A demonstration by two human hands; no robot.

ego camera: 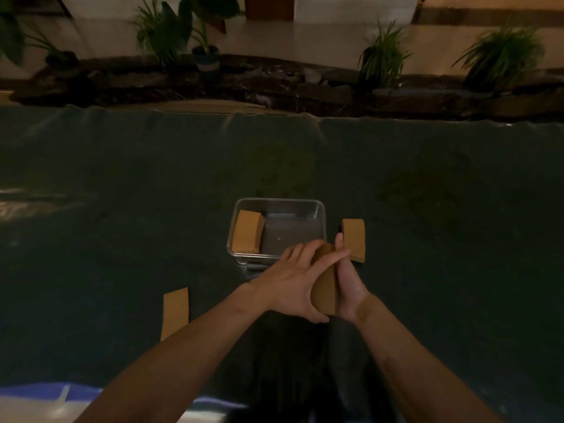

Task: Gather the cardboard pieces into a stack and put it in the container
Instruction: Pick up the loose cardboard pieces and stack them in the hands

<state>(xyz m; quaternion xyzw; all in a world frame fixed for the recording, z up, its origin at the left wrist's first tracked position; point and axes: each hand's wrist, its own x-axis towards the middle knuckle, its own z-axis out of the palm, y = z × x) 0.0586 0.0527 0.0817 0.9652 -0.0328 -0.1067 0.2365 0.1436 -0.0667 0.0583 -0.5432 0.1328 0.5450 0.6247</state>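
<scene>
1. Left hand (288,286) and right hand (348,282) each have a closed grip on the held stack (326,288), just in front of the container (319,209).
2. The person should square the edges before adding the loose piece (354,239) and the flat piece (175,311) on the desk (122,239).
3. One stack (247,232) already sits inside, left side.

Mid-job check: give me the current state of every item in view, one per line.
Container: clear, open, no lid seen, upright on the dark table cover.
Cardboard stack in container: against its left wall.
Held cardboard stack: clamped between both hands.
Left hand: gripping held stack.
Right hand: gripping held stack.
Right cardboard stack: on table, outside container.
Left cardboard piece: flat, alone.
</scene>
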